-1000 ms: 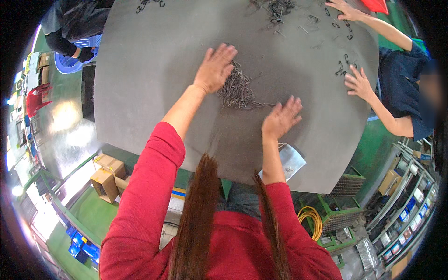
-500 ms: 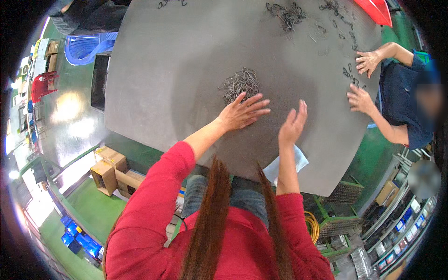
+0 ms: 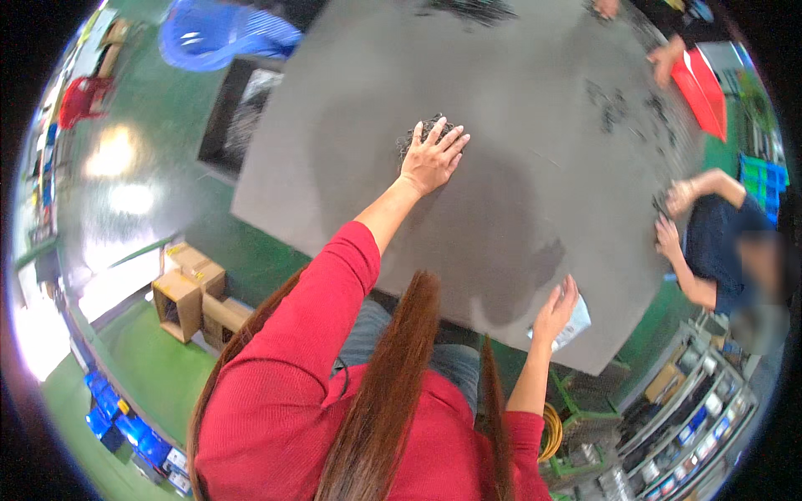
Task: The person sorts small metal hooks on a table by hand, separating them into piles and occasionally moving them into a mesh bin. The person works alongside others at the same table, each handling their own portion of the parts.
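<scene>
My left hand [image 3: 433, 159] lies spread over a small pile of dark metal wire hooks [image 3: 404, 144] on the grey table [image 3: 368, 100]. Its fingers cover most of the pile, so just the edges show. Off to the right, my right hand [image 3: 555, 311] hovers by the near edge of the table, fingers stretched out and holding nothing. Beside it, partly behind the wrist, is a pale blue-white sheet or packet [image 3: 576, 324].
A co-worker's hands [image 3: 673, 219] handle dark pieces at the right edge. Another person's hand [image 3: 664, 60] is by a red bin [image 3: 700, 92]. More loose hooks [image 3: 608, 107] lie far right, another pile [image 3: 474, 8] at the back. A black crate [image 3: 219, 138] stands left.
The view has turned. My left hand has moved forward onto the pile, and my right hand has drawn back toward the near right edge. The co-worker's hands have come closer together.
</scene>
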### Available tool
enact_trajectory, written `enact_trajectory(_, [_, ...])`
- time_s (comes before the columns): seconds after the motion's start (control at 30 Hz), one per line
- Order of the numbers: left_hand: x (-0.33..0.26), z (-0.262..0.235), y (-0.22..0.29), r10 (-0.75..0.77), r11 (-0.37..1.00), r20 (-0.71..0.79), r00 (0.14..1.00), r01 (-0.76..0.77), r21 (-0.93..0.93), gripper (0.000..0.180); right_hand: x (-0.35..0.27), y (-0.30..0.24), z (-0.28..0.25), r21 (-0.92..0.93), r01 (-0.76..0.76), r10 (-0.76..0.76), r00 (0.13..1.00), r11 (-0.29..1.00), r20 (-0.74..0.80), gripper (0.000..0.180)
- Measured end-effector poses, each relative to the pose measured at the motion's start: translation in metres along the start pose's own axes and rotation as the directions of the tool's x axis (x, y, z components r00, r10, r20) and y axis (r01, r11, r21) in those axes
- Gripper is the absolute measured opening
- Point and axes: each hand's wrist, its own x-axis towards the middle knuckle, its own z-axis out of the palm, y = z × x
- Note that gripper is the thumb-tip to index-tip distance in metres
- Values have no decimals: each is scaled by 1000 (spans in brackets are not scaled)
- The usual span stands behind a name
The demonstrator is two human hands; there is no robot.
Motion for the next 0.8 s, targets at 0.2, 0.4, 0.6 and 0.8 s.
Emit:
enact_trajectory(0.2, [-56, -54, -219, -153, 974, 36, 988, 144, 177, 42, -54, -92, 95, 46, -27, 20, 990, 999, 137, 34])
enact_trajectory(0.4, [-99, -89, -376, -427, 839, 101, 899, 351, 417, 36, 64, -139, 168, -259, 172, -170, 985, 950, 30, 48])
enact_trajectory(0.6, [-132, -102, -423, -598, 780, 29, 801, 574, 248, 32, 175, -102, 184, -438, -117, 105, 993, 891, -50, 68])
enact_trajectory(0.8, [-156, -95, -385, -569, 818, -13, 822, 564, -117, 35, 43, -234, 271, -342, 466, -352, 870, 816, 345, 63])
